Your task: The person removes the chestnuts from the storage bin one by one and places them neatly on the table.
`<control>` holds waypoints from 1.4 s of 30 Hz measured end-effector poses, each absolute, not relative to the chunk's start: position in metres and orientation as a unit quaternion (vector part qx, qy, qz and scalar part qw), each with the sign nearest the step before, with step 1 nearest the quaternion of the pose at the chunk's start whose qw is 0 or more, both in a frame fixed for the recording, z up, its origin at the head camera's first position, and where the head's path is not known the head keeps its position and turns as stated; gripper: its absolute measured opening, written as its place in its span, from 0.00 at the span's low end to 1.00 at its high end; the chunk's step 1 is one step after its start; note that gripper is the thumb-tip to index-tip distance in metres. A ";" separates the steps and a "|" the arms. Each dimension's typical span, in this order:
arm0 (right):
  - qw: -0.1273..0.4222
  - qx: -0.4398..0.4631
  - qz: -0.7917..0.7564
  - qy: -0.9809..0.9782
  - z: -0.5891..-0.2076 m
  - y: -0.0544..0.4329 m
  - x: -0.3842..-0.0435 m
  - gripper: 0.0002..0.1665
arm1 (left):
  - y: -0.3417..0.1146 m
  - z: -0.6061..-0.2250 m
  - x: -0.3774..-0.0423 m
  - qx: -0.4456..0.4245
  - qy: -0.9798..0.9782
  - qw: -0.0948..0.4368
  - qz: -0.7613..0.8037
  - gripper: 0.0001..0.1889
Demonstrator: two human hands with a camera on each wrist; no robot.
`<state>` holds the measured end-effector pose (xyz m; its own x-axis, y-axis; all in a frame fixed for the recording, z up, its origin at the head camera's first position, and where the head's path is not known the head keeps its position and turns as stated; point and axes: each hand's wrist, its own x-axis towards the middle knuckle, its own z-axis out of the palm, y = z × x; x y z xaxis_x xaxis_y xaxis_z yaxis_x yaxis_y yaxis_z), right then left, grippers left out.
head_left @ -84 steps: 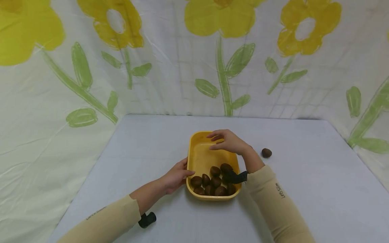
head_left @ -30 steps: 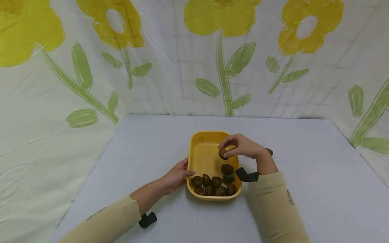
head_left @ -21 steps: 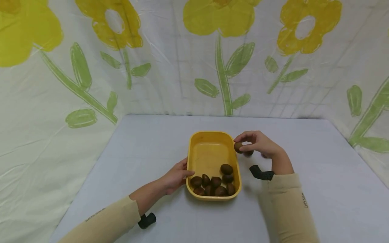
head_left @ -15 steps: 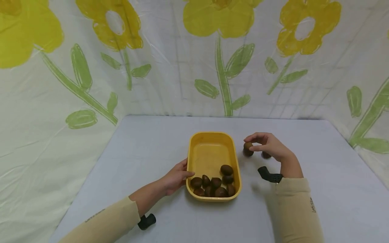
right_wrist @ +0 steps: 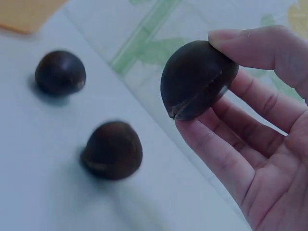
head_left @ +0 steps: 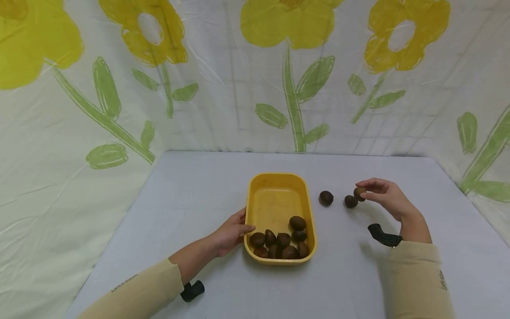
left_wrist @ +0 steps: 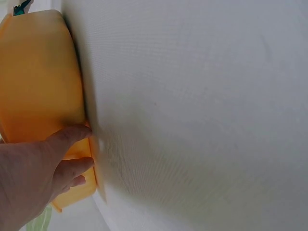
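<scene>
the right hand [head_left: 388, 198] pinches one nut [right_wrist: 195, 79] above the surface [head_left: 279, 290], its grip narrow, near two loose nuts [head_left: 326, 198]; the left hand [head_left: 230, 233] holds the tray [head_left: 275, 204]; best pinch firmly so the nut won't slip

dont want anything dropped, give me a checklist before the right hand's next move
1. Right hand pinches held chestnut: ok, thumb and fingertips on it.
2. Held chestnut raised off the table: ok.
3. Nearer loose chestnut and farther loose chestnut apart: ok, gap visible.
4. Left hand grips yellow tray: ok, at its side.
5. Yellow tray upright: ok.
6. Firmness of the pinch: cannot tell.
</scene>
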<state>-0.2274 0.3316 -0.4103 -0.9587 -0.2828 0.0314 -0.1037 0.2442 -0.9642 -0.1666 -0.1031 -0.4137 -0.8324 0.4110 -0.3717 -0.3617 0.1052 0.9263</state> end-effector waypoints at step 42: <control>0.048 0.032 -0.436 0.898 -0.435 0.358 -0.216 0.34 | -0.104 -0.415 -0.167 0.026 0.682 0.289 0.671 0.34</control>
